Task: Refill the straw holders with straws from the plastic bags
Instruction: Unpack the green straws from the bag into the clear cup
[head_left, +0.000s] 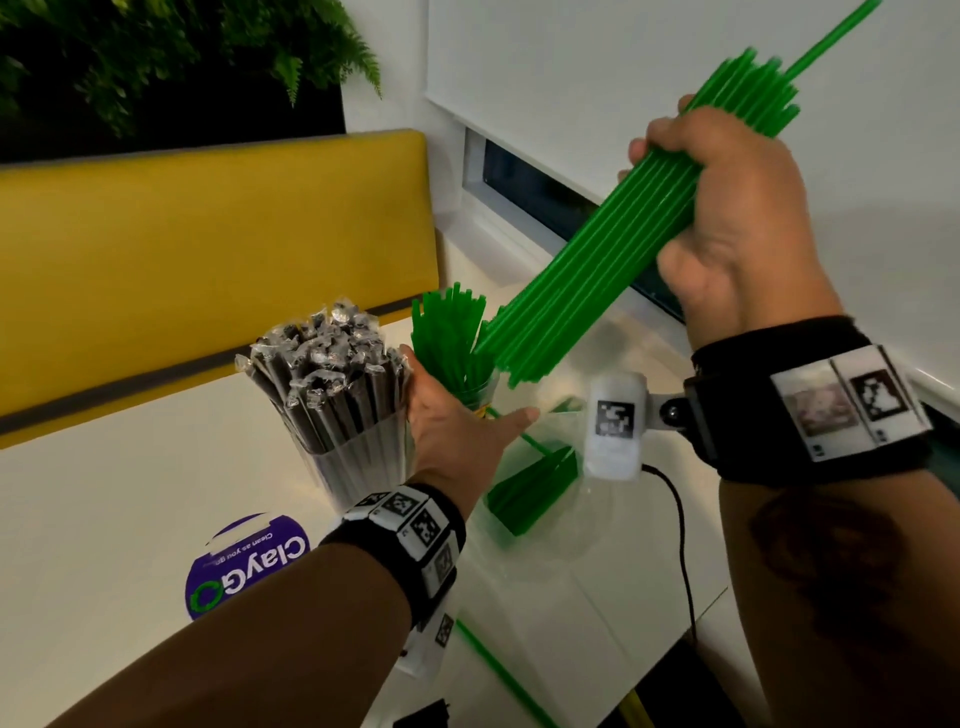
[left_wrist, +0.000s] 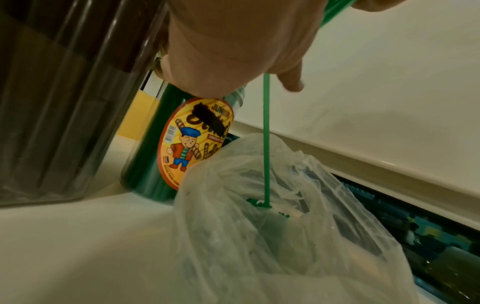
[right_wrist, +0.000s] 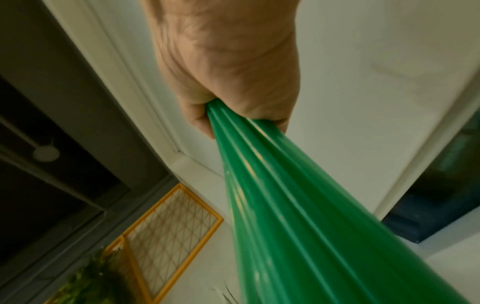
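Centrally in the head view, two holders: a clear jar (head_left: 358, 462) packed with wrapped black straws (head_left: 332, 374), and just right of it a labelled jar (left_wrist: 166, 152) with green straws (head_left: 452, 338). Lower right, plastic bag (left_wrist: 272, 226) with more green straws. Right hand (head_left: 727, 218), upper right, fist gripping a slanted green bundle (head_left: 582, 280). Left hand (head_left: 452, 421) at the labelled jar's mouth, thumb spread; fingers hidden, cannot tell.
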